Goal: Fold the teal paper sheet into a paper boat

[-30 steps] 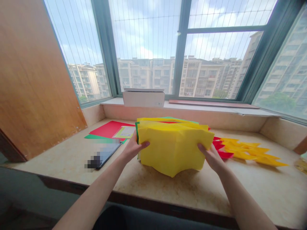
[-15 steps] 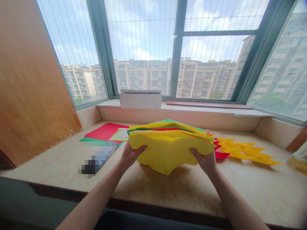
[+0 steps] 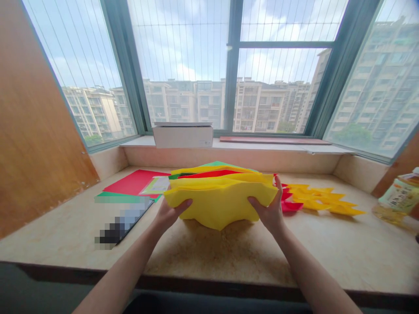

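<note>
Now, left hand [image 3: 168,214] and right hand [image 3: 272,214] pinching opposite sides of creased multicoloured paper stack [image 3: 218,206], over beige marbled counter [image 3: 214,259]; uneven thumb pressure could let inner sheets slip.

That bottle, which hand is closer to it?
Right. The right hand grips the yellow sheets on the right, left of the bottle; the left hand grips them on the left, farther away.

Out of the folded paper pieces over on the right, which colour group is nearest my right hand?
The red folded pieces: they lie just beyond your right hand, while the yellow folded pieces sit farther right, toward the bottle.
</note>
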`<state>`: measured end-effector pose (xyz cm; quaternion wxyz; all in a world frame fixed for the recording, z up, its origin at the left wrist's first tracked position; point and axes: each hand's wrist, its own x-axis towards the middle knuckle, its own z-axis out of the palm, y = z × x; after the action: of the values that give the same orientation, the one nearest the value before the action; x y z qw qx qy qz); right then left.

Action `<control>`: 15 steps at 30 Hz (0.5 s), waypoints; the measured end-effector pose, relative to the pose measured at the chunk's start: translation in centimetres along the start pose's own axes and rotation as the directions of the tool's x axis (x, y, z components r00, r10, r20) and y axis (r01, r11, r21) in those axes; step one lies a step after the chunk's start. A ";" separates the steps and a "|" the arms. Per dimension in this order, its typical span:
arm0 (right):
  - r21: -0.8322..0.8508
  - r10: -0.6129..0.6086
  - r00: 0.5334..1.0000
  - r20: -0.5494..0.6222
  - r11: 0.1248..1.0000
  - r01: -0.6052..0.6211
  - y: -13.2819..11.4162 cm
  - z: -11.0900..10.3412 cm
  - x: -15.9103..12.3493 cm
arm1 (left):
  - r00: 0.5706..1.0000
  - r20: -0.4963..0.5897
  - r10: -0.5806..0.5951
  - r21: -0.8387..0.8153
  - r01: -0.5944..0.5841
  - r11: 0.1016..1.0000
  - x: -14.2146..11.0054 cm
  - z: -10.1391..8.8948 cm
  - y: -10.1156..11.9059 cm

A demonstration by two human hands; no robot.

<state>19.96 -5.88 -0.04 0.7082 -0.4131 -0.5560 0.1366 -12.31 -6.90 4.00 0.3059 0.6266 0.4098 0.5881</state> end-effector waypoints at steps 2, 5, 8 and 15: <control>0.025 0.021 0.999 0.026 0.999 -0.022 -0.3 0.1 0.0 | 0.998 0.056 -0.003 -0.004 0.003 1.000 0.0 0.0 0.2; 0.056 0.049 0.998 0.043 0.997 -0.051 -0.6 0.3 0.0 | 0.996 0.090 -0.016 -0.028 0.019 0.999 -0.1 0.0 0.5; 0.092 0.062 0.993 0.098 0.993 -0.071 -0.9 0.3 0.2 | 0.995 0.098 -0.010 -0.046 0.014 0.999 -0.1 0.0 0.6; 0.112 0.095 0.973 0.212 0.986 -0.121 -0.3 -0.2 -0.1 | 0.991 0.126 -0.031 -0.071 0.041 0.997 -0.1 0.0 1.0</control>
<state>20.00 -6.24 0.12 0.6625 -0.3816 -0.5936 0.2512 -12.20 -7.44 4.80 0.3643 0.6431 0.3792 0.5566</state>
